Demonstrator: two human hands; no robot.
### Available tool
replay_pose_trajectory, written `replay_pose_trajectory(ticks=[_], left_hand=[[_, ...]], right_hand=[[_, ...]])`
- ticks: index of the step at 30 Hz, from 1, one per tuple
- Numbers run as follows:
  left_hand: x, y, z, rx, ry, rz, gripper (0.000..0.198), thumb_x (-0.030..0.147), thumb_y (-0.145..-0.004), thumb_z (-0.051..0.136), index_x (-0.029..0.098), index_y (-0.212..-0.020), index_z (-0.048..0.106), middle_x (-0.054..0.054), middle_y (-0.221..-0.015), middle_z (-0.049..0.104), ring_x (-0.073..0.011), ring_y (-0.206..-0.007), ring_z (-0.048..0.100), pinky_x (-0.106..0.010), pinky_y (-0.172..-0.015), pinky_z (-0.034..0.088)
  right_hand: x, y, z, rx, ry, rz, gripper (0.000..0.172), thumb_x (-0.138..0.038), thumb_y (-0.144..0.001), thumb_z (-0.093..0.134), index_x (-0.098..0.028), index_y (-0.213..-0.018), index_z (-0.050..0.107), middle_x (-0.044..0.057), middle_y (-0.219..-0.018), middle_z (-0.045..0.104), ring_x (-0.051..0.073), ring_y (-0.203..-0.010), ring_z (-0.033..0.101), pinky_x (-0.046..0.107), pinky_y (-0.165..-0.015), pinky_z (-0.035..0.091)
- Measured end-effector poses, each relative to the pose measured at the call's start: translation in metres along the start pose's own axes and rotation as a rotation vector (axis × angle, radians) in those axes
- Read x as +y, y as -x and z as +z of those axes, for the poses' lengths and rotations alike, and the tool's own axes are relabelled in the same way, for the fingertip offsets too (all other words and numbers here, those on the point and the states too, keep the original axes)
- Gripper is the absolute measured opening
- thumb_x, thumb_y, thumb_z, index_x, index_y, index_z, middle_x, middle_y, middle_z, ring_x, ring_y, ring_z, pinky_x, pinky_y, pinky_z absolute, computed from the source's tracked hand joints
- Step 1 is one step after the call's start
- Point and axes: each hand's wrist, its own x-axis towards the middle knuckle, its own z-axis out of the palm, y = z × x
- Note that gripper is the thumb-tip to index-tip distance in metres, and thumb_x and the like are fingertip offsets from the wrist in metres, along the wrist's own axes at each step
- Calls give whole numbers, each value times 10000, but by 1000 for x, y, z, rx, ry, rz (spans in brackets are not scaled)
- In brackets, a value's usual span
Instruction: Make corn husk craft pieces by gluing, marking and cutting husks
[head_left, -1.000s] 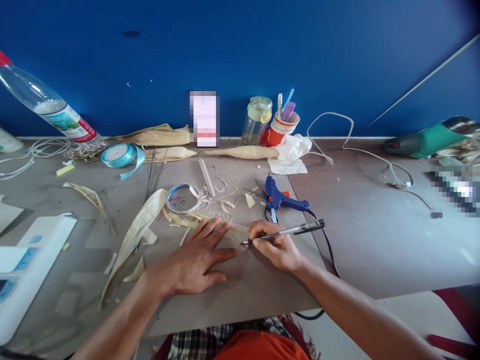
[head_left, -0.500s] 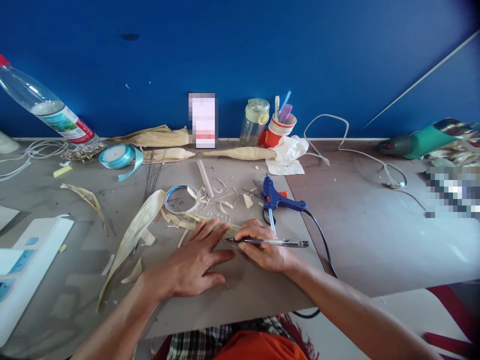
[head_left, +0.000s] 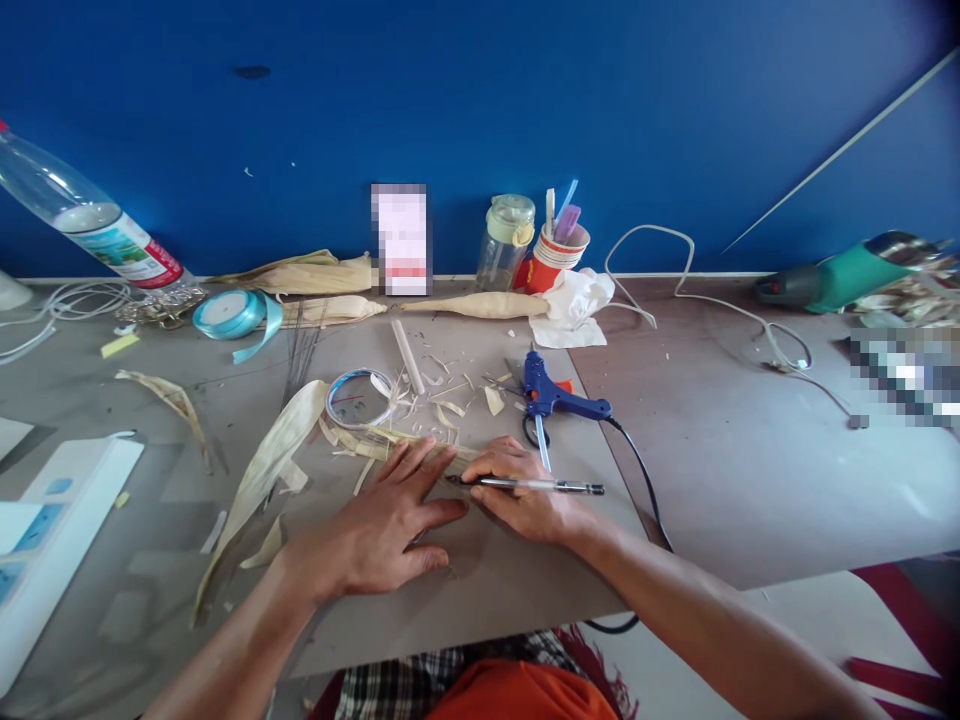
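Note:
My left hand (head_left: pixel 394 525) lies flat on the table with its fingers spread, the fingertips resting on a pale dried corn husk strip (head_left: pixel 386 434). Pinched in my right hand (head_left: pixel 521 492) is a clear-barrelled pen (head_left: pixel 562 487), held low and nearly level. Its dark tip points left, close to my left index finger, over the husk. My hands hide much of the strip. A long curved husk (head_left: pixel 262 485) lies left of my left hand. Beyond the fingers sits a tape roll (head_left: pixel 331 400) among husk scraps. The blue glue gun (head_left: pixel 559 398) is just past my right hand.
Scissors (head_left: pixel 530 432) lie partly under the glue gun, whose black cord (head_left: pixel 651 480) runs down the right side. Along the blue wall stand a phone (head_left: pixel 402 240), a drinking bottle (head_left: pixel 507 245) and red paper cups (head_left: pixel 553 258). Turquoise ribbon (head_left: pixel 229 315) lies left.
My right hand and the pen have slid slightly left toward my left index finger. My left hand keeps its place on the husk strip. The view has shifted a little.

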Motion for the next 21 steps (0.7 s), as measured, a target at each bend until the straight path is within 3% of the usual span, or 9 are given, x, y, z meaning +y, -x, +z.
replay_pose_trajectory(ticks=[21], left_hand=[[0,0,1,11,5,-4,526,351,-774,668,362,-1284,539,-22,-1582,95,-384,-1421,88,-593,-1126,135]], right_hand=[[-2,-3,0,-23,41,-56,95,-160,-814,579,-227,-876,606,12,-807,717,167,-752,644,353,-807,425]])
